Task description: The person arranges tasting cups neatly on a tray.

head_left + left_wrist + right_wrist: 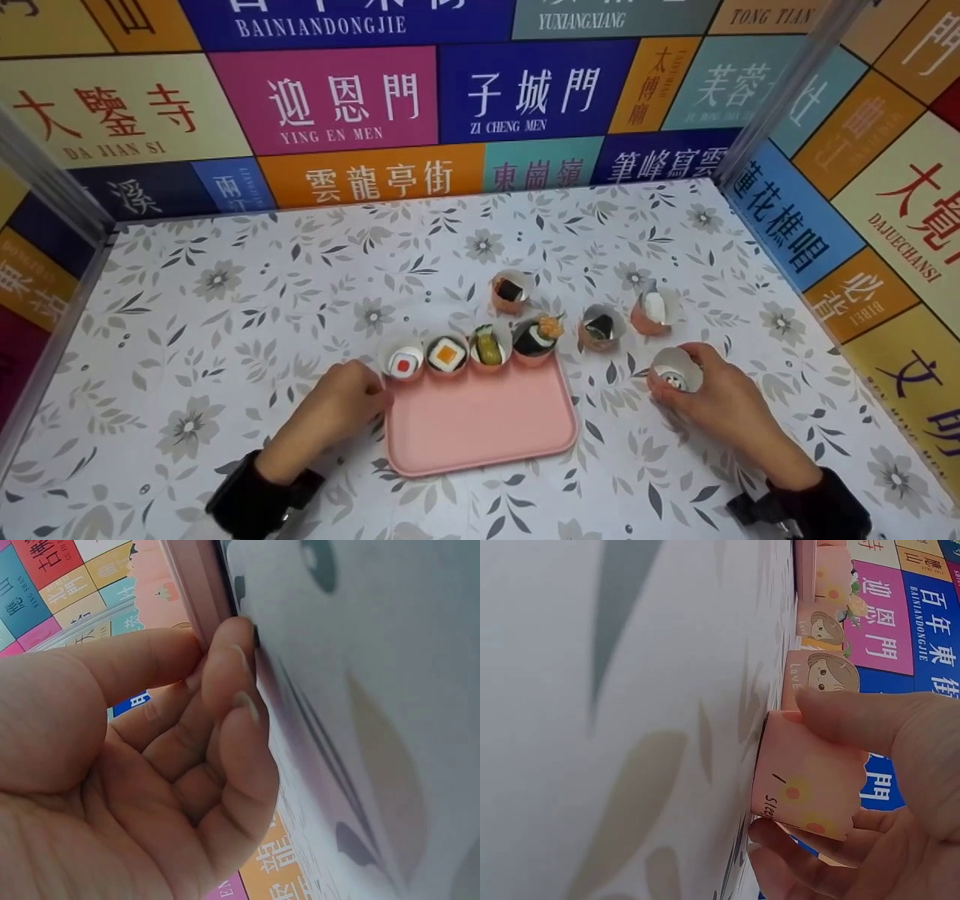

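A pink tray (480, 427) lies on the table, with several paper cups of sushi pieces in a row along its far edge. The leftmost cup's piece (403, 365) is white with a red centre; beside it sits one with an orange square (447, 354). At the tray's left side, my left hand (330, 405) pinches the rim between thumb and fingers, as the left wrist view also shows. My right hand (731, 397) grips a pink paper cup (806, 776) right of the tray, thumb and fingers round its sides. A small white piece (675, 382) lies inside that cup.
Beyond the tray stands a cup with a dark piece (510, 290). To its right are a cup holding a black-wrapped piece (600, 328) and one with a white piece (655, 307). Panels with lettering (345, 97) wall the leaf-patterned table (262, 300) at back and sides.
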`<state>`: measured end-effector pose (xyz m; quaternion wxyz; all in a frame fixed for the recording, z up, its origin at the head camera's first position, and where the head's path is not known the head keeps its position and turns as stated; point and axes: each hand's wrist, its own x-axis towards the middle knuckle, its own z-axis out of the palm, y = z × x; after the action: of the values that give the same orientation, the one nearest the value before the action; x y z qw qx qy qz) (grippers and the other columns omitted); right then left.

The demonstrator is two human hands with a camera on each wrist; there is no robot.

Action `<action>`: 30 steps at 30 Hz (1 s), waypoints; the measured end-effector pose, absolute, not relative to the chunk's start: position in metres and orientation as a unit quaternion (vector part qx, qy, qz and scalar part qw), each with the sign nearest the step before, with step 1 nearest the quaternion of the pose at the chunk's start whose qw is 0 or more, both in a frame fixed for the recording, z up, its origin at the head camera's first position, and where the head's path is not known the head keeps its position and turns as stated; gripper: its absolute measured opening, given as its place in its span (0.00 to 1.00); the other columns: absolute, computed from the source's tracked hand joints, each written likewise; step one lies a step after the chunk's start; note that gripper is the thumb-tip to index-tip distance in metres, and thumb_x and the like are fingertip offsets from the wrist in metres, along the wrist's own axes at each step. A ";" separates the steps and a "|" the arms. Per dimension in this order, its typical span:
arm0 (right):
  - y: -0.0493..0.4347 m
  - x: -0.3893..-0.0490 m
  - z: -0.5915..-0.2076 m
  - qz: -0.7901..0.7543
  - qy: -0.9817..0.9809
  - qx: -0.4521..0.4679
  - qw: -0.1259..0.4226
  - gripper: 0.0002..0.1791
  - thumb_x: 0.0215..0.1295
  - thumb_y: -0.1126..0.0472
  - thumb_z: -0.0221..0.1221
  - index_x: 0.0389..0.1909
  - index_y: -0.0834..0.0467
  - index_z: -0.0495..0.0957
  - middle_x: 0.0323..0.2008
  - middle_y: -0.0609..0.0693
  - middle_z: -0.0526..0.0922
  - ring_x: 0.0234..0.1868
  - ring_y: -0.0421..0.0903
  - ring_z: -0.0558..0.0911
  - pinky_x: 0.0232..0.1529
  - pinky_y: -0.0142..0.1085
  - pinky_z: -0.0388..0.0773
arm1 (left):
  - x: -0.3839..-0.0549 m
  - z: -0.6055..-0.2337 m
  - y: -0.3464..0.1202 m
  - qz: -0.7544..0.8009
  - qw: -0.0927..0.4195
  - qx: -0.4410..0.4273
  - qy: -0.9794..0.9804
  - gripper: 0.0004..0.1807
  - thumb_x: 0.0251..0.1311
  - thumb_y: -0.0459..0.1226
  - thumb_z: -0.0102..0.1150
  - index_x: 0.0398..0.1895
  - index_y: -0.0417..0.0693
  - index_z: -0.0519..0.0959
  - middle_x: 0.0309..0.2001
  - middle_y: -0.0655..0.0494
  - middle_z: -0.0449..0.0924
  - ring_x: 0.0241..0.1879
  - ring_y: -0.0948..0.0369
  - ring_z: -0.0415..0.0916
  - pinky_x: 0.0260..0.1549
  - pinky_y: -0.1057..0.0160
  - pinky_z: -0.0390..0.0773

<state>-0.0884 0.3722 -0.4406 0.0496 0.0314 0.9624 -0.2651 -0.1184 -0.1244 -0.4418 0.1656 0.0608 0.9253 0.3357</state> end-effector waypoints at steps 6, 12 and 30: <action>0.368 -0.088 -0.437 -0.261 0.964 0.040 0.043 0.48 0.61 0.30 0.68 0.68 0.60 0.68 0.60 0.66 0.80 0.53 0.60 0.82 0.47 0.51 0.75 | -0.118 -0.440 -0.124 0.336 0.165 0.061 0.925 0.27 0.62 0.32 0.63 0.06 0.53 0.65 0.09 0.65 0.60 0.14 0.64 0.59 0.16 0.66 0.58; 0.361 -0.087 -0.432 -0.256 0.966 0.031 0.026 0.47 0.60 0.30 0.68 0.68 0.59 0.69 0.54 0.62 0.83 0.48 0.57 0.83 0.41 0.48 0.75 | -0.117 -0.439 -0.123 0.339 0.150 0.062 0.927 0.27 0.61 0.30 0.62 0.07 0.53 0.62 0.10 0.65 0.56 0.15 0.64 0.57 0.17 0.66 0.56; 0.317 -0.083 -0.418 -0.275 0.959 -0.064 -0.029 0.40 0.61 0.38 0.72 0.68 0.56 0.74 0.65 0.53 0.81 0.49 0.52 0.85 0.42 0.48 0.78 | -0.116 -0.442 -0.124 0.339 0.141 0.065 0.928 0.28 0.61 0.30 0.63 0.07 0.54 0.62 0.10 0.66 0.56 0.14 0.65 0.56 0.17 0.66 0.55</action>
<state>-0.0831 0.3169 -0.4176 -0.0289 -0.0636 0.9589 -0.2750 -0.1155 -0.1238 -0.4424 0.1410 0.0645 0.9280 0.3387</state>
